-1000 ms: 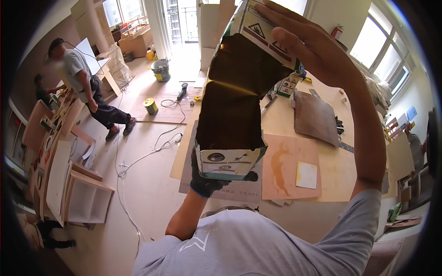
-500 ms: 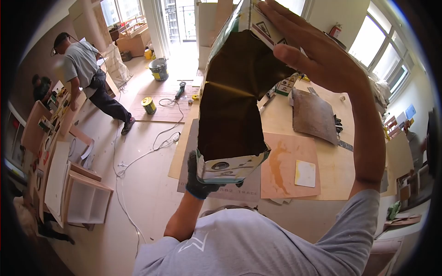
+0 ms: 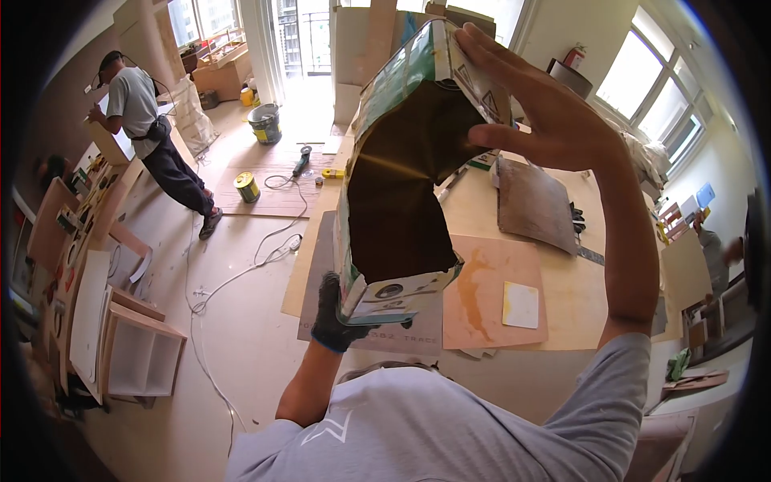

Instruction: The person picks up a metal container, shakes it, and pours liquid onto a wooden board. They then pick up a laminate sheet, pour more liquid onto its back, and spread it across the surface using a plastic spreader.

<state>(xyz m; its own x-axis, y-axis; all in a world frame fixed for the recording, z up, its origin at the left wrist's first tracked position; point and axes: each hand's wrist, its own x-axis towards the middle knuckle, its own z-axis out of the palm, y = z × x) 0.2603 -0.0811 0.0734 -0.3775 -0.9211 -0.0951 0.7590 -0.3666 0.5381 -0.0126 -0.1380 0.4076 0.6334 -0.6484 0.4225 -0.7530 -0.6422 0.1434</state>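
Note:
A rectangular metal can [image 3: 409, 296], cut open and creased in the middle, is held up before me; its dark inside faces me and its outside is green and white with printed warning marks. My left hand [image 3: 336, 321], in a dark glove, is closed round its lower end, with some fingers hidden beneath. At the upper end my bare right hand [image 3: 546, 112] holds the can, long fingers lying along the outer wall and the thumb by the edge of the opening.
Below is a wooden table [image 3: 578, 321] with a brown curved sheet [image 3: 534, 207], a stained pinkish board [image 3: 486, 265] and a white square [image 3: 520, 305]. On the floor to the left are a power tool [image 3: 302, 161] with its cord, a yellow tin [image 3: 246, 187] and a bucket [image 3: 265, 124]. A co-worker [image 3: 148, 120] stands beyond.
The can has turned slightly, showing more of its green side, with both hands staying on it. The co-worker has straightened up and raised a hand from the bench. My view has shifted a little.

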